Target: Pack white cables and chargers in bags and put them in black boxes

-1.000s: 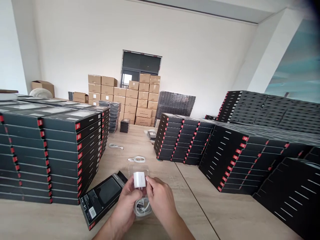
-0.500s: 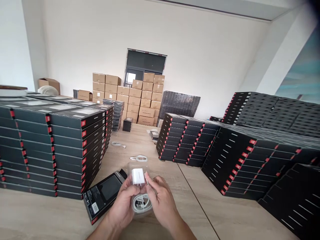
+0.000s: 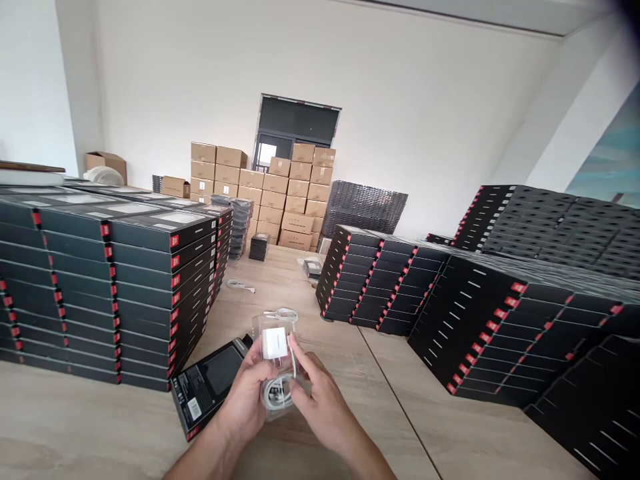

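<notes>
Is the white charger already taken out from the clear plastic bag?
No, the white charger lies inside the clear plastic bag, which the left hand and right hand hold with a coiled white cable.

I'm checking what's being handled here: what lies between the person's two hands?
In the head view, a clear plastic bag holding a white charger and a coiled white cable lies between the left hand and right hand.

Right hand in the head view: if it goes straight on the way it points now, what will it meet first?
The right hand meets the clear plastic bag around the white cube charger first; its fingertips seem already there, though depth is unclear.
</notes>
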Demonstrator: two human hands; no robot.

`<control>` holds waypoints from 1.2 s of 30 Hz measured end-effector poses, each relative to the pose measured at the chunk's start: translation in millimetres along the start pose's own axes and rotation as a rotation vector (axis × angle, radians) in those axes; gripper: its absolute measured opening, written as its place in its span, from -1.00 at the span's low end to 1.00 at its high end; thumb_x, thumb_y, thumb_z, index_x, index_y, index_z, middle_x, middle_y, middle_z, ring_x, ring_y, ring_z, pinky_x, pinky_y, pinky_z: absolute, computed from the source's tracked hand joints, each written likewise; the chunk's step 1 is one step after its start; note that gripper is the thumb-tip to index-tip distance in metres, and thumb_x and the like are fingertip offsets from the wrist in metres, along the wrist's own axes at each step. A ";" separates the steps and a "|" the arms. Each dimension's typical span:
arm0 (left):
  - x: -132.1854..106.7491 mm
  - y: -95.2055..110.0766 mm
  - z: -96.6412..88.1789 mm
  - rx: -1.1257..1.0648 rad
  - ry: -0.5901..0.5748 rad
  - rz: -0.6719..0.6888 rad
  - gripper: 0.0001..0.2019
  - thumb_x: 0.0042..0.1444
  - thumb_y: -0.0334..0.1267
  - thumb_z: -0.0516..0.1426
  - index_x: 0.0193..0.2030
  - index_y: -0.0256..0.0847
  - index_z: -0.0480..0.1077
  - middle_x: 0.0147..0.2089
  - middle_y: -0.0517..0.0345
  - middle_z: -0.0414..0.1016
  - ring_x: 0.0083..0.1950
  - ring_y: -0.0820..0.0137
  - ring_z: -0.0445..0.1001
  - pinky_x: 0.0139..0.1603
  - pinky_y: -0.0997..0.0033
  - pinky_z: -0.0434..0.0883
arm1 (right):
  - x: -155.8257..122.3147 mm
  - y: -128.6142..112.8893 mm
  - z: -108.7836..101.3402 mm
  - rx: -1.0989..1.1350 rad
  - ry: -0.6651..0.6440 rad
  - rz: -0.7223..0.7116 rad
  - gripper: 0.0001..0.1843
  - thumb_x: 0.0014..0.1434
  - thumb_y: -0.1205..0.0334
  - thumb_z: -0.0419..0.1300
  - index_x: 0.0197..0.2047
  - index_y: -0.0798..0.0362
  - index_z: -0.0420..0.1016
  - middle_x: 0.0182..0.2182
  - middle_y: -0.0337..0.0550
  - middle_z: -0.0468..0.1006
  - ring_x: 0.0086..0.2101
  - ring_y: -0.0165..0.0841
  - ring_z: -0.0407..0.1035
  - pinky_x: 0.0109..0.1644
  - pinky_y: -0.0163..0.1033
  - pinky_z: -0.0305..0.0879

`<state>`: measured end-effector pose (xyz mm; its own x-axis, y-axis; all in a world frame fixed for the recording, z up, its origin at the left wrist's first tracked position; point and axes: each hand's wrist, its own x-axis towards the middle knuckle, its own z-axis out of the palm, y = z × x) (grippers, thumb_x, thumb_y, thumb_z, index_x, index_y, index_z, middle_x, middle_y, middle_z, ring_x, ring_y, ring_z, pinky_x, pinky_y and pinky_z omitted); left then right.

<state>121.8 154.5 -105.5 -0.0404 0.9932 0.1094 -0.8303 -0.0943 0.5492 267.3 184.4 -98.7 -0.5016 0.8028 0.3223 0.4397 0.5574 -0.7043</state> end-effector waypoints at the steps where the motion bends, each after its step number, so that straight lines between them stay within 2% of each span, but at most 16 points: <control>1: 0.1 -0.7 -0.1 0.006 0.018 -0.020 -0.53 -0.26 -0.51 0.17 -0.10 -0.19 0.47 -0.33 0.16 0.57 -0.37 0.40 0.50 -0.33 0.46 0.40 | 0.0 1.7 0.8 -0.003 -0.002 0.007 -0.21 0.14 0.40 0.09 0.41 -0.17 0.02 -0.04 -0.15 0.50 -0.01 -0.26 0.39 0.16 -0.11 0.28; 6: -0.1 0.2 -0.2 -0.060 0.132 -0.114 -0.52 -0.29 -0.51 0.17 -0.12 -0.17 0.46 -0.27 0.14 0.60 -0.27 0.35 0.54 -0.30 0.46 0.40 | 0.5 7.2 2.7 -0.074 0.031 -0.032 -0.25 0.16 0.40 0.02 0.41 -0.14 0.04 -0.01 -0.14 0.52 0.01 -0.27 0.39 0.15 -0.14 0.29; 9: -0.4 2.3 0.1 -0.092 0.149 -0.140 -0.50 -0.30 -0.51 0.18 -0.10 -0.17 0.45 -0.22 0.11 0.60 -0.22 0.30 0.56 -0.23 0.38 0.43 | 1.2 8.2 2.3 -0.073 0.047 -0.104 -0.39 0.30 0.31 -0.10 0.39 -0.13 0.09 0.07 -0.13 0.50 0.05 -0.28 0.37 0.16 -0.17 0.29; 12: -0.8 2.9 0.3 -0.083 0.137 -0.128 -0.48 -0.31 -0.52 0.18 -0.09 -0.18 0.45 -0.23 0.09 0.60 -0.21 0.30 0.56 -0.22 0.37 0.43 | 1.6 10.8 3.4 -0.049 0.062 -0.087 -0.47 0.37 0.22 -0.17 0.37 -0.12 0.16 0.12 -0.12 0.48 0.03 -0.28 0.39 0.12 -0.18 0.32; 18: -3.1 2.5 0.5 -0.040 0.111 -0.126 -0.47 -0.31 -0.53 0.17 -0.08 -0.20 0.44 -0.24 0.06 0.60 -0.20 0.31 0.55 -0.24 0.39 0.43 | -0.3 17.5 3.0 -0.021 0.032 -0.023 -0.48 0.39 0.10 -0.16 0.36 -0.10 0.18 -0.04 -0.09 0.57 -0.11 -0.26 0.47 0.04 -0.14 0.38; 22: -4.7 1.8 2.2 -0.025 0.111 -0.134 -0.46 -0.29 -0.53 0.18 -0.05 -0.19 0.44 -0.24 0.10 0.61 -0.23 0.32 0.56 -0.25 0.40 0.43 | -0.9 15.8 3.3 -0.048 0.047 -0.050 -0.48 0.38 0.14 -0.14 0.38 -0.12 0.14 -0.07 -0.10 0.58 -0.14 -0.27 0.47 0.00 -0.17 0.40; 27: -7.4 5.4 3.1 0.014 0.115 -0.157 -0.50 -0.25 -0.52 0.21 -0.06 -0.21 0.43 -0.31 0.13 0.61 -0.34 0.36 0.54 -0.27 0.39 0.43 | 0.4 10.4 16.5 -0.058 0.152 -0.102 -0.45 0.35 0.22 -0.11 0.39 -0.13 0.10 -0.03 -0.09 0.55 -0.11 -0.26 0.46 0.03 -0.18 0.38; 30: -6.5 11.9 0.1 0.029 0.090 -0.178 -0.46 -0.25 -0.53 0.20 -0.02 -0.20 0.41 -0.28 0.10 0.62 -0.30 0.32 0.56 -0.26 0.36 0.45 | -0.4 8.3 22.1 0.068 0.182 -0.088 -0.47 0.35 0.20 -0.08 0.37 -0.16 0.16 0.06 -0.10 0.50 -0.01 -0.25 0.41 0.11 -0.17 0.32; 33: -4.8 17.5 -4.0 0.027 0.047 -0.209 -0.44 -0.26 -0.51 0.17 0.00 -0.20 0.41 -0.20 0.04 0.62 -0.20 0.26 0.58 -0.18 0.29 0.47 | -1.4 10.7 17.8 0.342 0.198 -0.004 -0.49 0.35 0.08 -0.01 0.35 -0.19 0.18 0.18 -0.12 0.40 0.08 -0.24 0.34 0.16 -0.15 0.28; 36: -4.3 19.7 -7.4 0.062 0.026 -0.251 -0.49 -0.27 -0.49 0.15 -0.06 -0.21 0.43 -0.20 0.03 0.62 -0.22 0.22 0.59 -0.19 0.25 0.48 | 0.9 19.6 7.5 0.672 0.221 0.117 -0.38 0.31 -0.09 0.04 0.38 -0.18 0.10 0.01 -0.09 0.50 -0.19 -0.28 0.47 -0.12 -0.16 0.41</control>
<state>101.5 148.9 -101.3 0.1482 0.9873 -0.0577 -0.7804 0.1526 0.6064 269.9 194.5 -116.9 -0.2855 0.9131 0.2910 -0.1079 0.2711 -0.9565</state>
